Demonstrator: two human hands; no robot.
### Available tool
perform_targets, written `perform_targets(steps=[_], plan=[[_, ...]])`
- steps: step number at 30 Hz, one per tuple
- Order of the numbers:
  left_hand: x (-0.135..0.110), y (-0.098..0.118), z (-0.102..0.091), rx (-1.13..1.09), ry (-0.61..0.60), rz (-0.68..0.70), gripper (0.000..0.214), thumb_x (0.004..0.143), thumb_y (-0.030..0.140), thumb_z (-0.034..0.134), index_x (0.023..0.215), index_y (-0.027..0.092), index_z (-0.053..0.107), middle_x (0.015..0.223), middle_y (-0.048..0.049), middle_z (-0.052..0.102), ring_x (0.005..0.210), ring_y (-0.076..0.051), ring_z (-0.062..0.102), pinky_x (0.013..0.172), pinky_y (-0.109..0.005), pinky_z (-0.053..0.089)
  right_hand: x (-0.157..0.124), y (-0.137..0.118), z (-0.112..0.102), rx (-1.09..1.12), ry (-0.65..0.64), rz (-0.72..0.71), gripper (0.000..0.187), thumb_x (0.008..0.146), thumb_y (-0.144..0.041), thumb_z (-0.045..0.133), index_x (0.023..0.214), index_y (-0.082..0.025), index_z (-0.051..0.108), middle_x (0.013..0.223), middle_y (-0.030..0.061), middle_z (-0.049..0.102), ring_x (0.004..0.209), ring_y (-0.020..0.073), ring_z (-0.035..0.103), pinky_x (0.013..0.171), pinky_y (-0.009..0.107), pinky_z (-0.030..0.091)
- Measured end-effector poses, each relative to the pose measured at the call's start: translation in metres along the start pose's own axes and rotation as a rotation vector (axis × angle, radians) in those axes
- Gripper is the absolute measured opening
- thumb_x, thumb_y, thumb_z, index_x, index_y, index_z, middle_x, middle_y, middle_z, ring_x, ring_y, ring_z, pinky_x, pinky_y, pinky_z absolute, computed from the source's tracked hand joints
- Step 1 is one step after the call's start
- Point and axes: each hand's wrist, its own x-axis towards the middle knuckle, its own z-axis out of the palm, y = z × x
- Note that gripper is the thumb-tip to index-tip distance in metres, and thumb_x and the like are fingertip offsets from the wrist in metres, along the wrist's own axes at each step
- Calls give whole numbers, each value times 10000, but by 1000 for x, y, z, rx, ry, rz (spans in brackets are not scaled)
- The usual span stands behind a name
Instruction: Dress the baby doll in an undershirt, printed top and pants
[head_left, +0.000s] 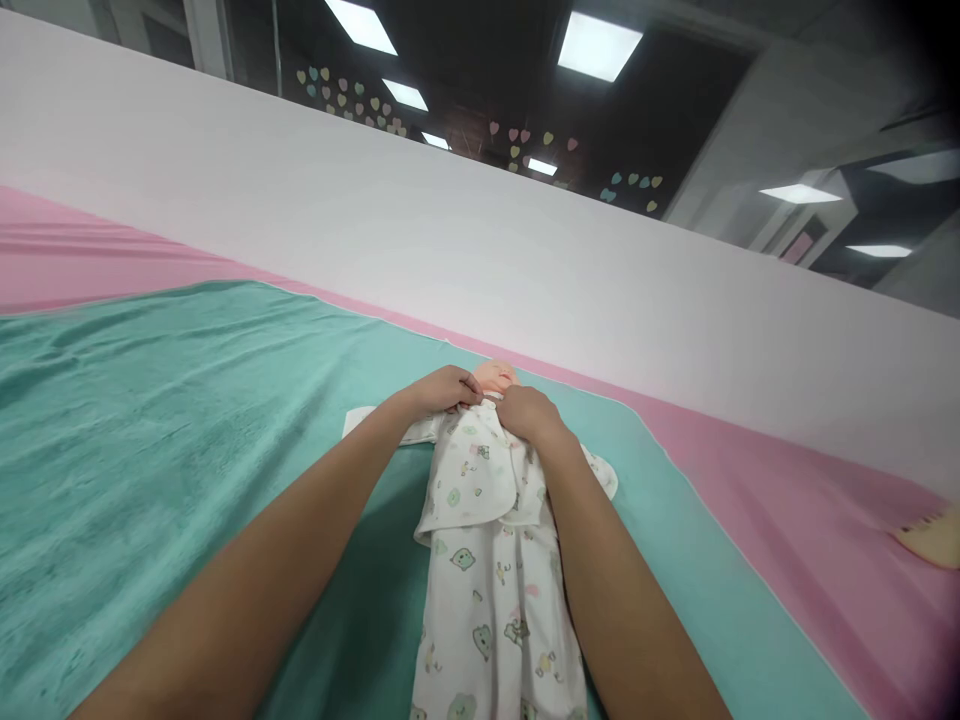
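A baby doll (496, 375) lies on its back on a green blanket (150, 430), its head away from me. It wears a white printed baby jacket (472, 470) over matching white printed pants (487, 620). My left hand (448, 388) is closed at the left side of the jacket's neckline, fingers pinching the cloth by the doll's chin. On the other side of the neckline, my right hand (529, 412) is closed on the collar, its fingertips mostly hidden. The jacket's front panels overlap, and its sleeves spread out to both sides.
Pink cloth (750, 490) lies under the blanket and shows along its far and right edges. A white low wall (450, 240) runs behind, below dark glass with heart stickers (360, 100). A yellowish object (930, 537) sits at the right edge.
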Motion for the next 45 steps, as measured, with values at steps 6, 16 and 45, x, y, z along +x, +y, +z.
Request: perform_targets(steps=[6, 16, 45], plan=[[-3, -1, -2, -212, 1, -14, 178, 642, 277, 664, 751, 137, 657, 633, -35, 554, 584, -114, 477, 498, -229, 325, 1, -14, -3, 63, 41, -25, 307, 755, -440, 508, 770, -164, 643, 787, 129, 639, 782, 240, 576, 653, 316, 392], [-1, 22, 34, -323, 198, -26, 110, 666, 229, 658, 675, 120, 642, 504, 0, 504, 431, -66, 386, 445, -230, 264, -6, 29, 29, 949, 524, -7, 294, 759, -407, 399, 740, -187, 593, 729, 3, 606, 668, 141, 509, 615, 239, 393], [2, 16, 47, -478, 248, -56, 153, 645, 182, 667, 557, 106, 569, 531, -30, 558, 475, -81, 487, 451, -203, 363, -14, 24, 29, 1011, 374, -289, 154, 685, -346, 595, 652, -216, 670, 873, 19, 618, 887, 176, 566, 793, 290, 419]])
